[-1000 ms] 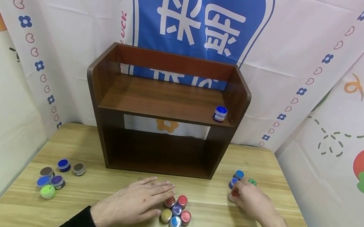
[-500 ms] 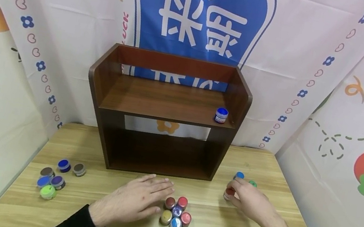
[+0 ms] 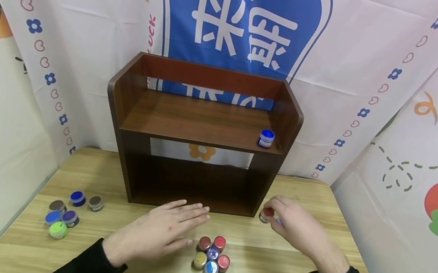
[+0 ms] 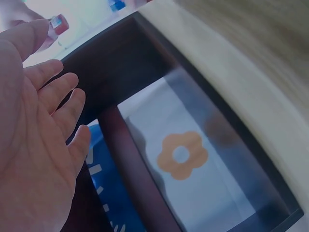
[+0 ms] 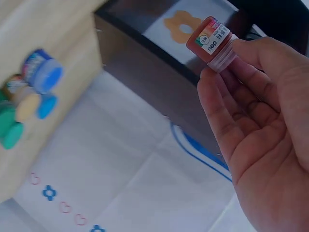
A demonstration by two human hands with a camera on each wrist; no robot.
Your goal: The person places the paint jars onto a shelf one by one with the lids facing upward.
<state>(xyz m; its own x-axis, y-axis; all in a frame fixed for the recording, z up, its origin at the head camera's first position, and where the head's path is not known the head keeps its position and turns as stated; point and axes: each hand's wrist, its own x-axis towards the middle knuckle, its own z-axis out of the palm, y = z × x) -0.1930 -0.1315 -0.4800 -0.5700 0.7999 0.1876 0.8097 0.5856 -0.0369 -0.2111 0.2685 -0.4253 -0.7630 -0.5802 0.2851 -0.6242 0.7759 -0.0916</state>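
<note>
Between thumb and fingertips, my right hand [image 3: 305, 228] pinches a small red-brown paint jar [image 5: 211, 42], raised beside the lower right edge of the dark wooden shelf [image 3: 204, 122]. Its label faces the right wrist camera. My left hand [image 3: 156, 235] is held flat with fingers extended, in front of the shelf, holding nothing. Just right of it stands a cluster of paint jars, among them a yellow one [image 3: 200, 261] and a light blue one [image 3: 211, 269]. One blue jar [image 3: 266, 138] sits at the right of the shelf's upper board.
At the table's left are several more jars, including a lime green one [image 3: 58, 230] and a grey one [image 3: 95, 204]. A group with a blue jar [image 5: 43, 72] and green lids [image 5: 12, 135] stands at the right, mostly hidden by my right hand in the head view.
My right hand has lifted the red-brown jar off the table at the right and carried it left toward the shelf. My left hand has shifted slightly toward the shelf.
</note>
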